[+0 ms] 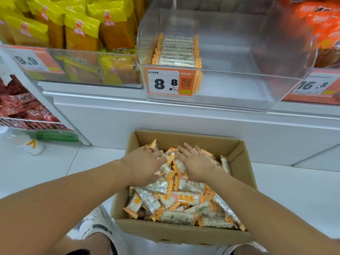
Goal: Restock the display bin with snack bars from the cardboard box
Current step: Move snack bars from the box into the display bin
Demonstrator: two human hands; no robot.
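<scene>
An open cardboard box (237, 162) stands on the floor, filled with several snack bars (184, 199) in silver wrappers with orange-checked ends. Both of my hands are inside it, at the far end of the pile. My left hand (141, 164) lies palm down with its fingers curled into the bars, and a wrapper end sticks up past its knuckles. My right hand (196, 162) rests flat on the bars with its fingers spread. Above on the shelf, the clear display bin (239, 83) holds one neat row of the same bars (177, 52) at its left side.
A price tag reading 8.8 (170, 82) hangs on the bin's front. Yellow snack bags (79, 28) fill the bin to the left, and orange packets (323, 24) the one to the right. A wire rack of red packets (22, 111) stands at far left. My knees flank the box.
</scene>
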